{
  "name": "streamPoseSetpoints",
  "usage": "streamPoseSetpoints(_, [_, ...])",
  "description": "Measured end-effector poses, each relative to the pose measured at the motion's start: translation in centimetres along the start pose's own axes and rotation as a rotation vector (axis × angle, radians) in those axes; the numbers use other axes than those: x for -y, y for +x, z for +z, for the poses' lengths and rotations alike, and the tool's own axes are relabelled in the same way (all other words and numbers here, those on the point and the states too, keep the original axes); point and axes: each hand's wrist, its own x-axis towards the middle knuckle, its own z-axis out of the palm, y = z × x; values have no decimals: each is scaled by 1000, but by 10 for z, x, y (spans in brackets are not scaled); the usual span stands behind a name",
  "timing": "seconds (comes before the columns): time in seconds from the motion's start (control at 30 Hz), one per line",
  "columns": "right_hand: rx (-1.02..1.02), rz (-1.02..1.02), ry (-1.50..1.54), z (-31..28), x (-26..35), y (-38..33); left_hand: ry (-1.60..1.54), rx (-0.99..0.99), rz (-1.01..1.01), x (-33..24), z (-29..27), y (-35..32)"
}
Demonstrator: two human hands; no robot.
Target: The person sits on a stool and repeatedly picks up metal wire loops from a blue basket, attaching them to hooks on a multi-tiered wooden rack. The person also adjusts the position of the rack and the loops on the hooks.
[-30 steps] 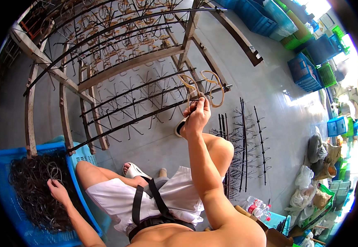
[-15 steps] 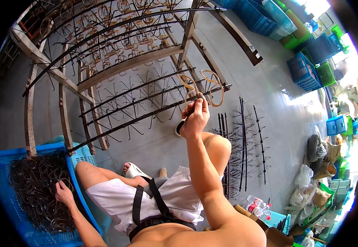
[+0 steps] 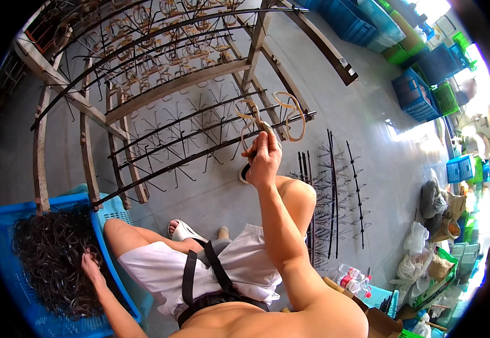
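Observation:
My right hand point(image 3: 265, 160) is raised at the end of a black hooked rod point(image 3: 222, 147), thumb and fingers pinched on a brownish looped piece point(image 3: 265, 127). Tan loops point(image 3: 290, 115) stand out around its fingertips at the rod's end; whether they join the held piece or hang on the hooks I cannot tell. Low at the left, my left hand point(image 3: 91, 269) is over a heap of dark, glossy curved pieces point(image 3: 53, 265) in a blue crate point(image 3: 8, 225). Its fingers are drawn together, and what they hold is too small to make out.
A wooden rack point(image 3: 177, 87) ahead carries rods hung with many tan loops. More hooked rods point(image 3: 332, 197) lie on the floor to the right. Blue crates point(image 3: 417, 96), plastic bags point(image 3: 417, 239) and bottles point(image 3: 353, 280) stand along the right side.
My left hand has shifted slightly right and up over the dark pieces. My right hand has moved a little left, still pinched at the rod's end; the tan loops have shifted slightly left.

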Motion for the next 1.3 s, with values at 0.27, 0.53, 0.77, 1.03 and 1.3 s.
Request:
streamPoseSetpoints(0.27, [7, -131, -316, 0, 2, 4, 190, -261, 236, 8, 19, -20])
streamPoseSetpoints(0.53, [-1, -148, -359, -3, 3, 6, -202, -386, 198, -24, 8, -30])
streamPoseSetpoints(0.77, [-49, -192, -340, 0, -3, 7, -410, -310, 155, -94, 28, -69])
streamPoseSetpoints(1.03, [-35, -95, -330, -6, 10, 1, -314, 73, 297, -144, 60, -156])
streamPoseSetpoints(1.3, [809, -573, -636, 48, 47, -124, -34, 785, 613, -199, 123, -191])
